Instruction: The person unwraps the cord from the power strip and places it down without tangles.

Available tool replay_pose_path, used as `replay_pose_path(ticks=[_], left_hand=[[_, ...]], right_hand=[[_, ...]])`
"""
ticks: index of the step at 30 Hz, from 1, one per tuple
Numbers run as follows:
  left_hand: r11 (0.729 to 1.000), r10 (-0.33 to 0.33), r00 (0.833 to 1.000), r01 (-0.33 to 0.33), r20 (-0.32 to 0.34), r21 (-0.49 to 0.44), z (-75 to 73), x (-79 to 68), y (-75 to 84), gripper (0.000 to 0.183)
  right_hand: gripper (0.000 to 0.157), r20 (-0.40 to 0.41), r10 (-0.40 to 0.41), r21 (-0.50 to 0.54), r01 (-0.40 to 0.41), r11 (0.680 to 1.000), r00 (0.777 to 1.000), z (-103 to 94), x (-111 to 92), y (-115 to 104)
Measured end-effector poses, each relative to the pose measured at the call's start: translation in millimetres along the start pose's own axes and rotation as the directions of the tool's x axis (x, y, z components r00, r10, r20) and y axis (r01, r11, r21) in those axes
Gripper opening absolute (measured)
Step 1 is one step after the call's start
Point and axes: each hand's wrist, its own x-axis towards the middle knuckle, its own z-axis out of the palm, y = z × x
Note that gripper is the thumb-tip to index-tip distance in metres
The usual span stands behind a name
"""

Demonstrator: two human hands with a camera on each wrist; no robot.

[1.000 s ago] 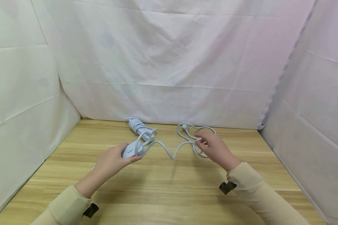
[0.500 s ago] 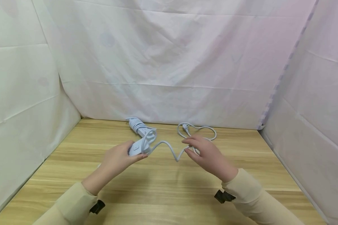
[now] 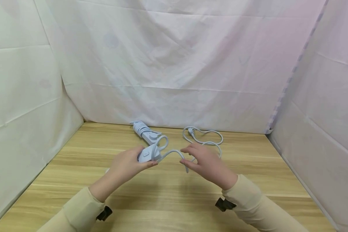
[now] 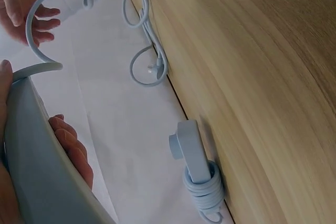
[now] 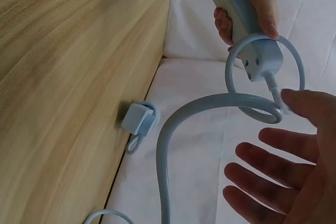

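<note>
My left hand (image 3: 123, 168) grips a white power strip (image 3: 146, 154), its switch end tilted up above the table. From that end the cord (image 3: 174, 151) makes a small loop, then runs in a wavy line toward my right hand (image 3: 209, 165). In the right wrist view, the right hand's fingers (image 5: 278, 166) are spread apart, with the cord passing just beside them and nothing pinched. The rest of the cord lies in loose loops on the table behind that hand, ending in a plug (image 3: 191, 131).
A second white power strip (image 3: 150, 136), its cord wound tightly around one end, lies at the back of the wooden table (image 3: 168, 199). White cloth (image 3: 174, 64) hangs behind, and more cloth stands at both sides.
The left hand has shifted right with the power strip. My right hand has come left and nearer along the cord, its fingers spreading wider, and the two hands are closer together.
</note>
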Motion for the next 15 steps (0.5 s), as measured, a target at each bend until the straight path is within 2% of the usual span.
replay_pose_path(ticks=[6, 11, 15], left_hand=[[1.000, 0.005, 1.000, -0.005, 0.001, -0.001, 1.2, 0.6, 2.6, 0.064], [1.000, 0.000, 1.000, 0.000, -0.002, -0.008, 0.8, -0.2, 1.4, 0.063], [1.000, -0.001, 1.000, 0.001, -0.009, -0.014, 0.6, -1.3, -1.1, 0.067]], right_hand=[[0.013, 0.004, -0.039, -0.019, 0.039, 0.999, 0.999, 3.5, -1.3, 1.8], [0.009, -0.029, -0.087, -0.037, 0.086, 0.996, 0.996, -0.1, -6.2, 5.0], [0.009, -0.034, -0.092, -0.061, 0.090, 0.994, 0.995, -7.7, -11.1, 7.7]])
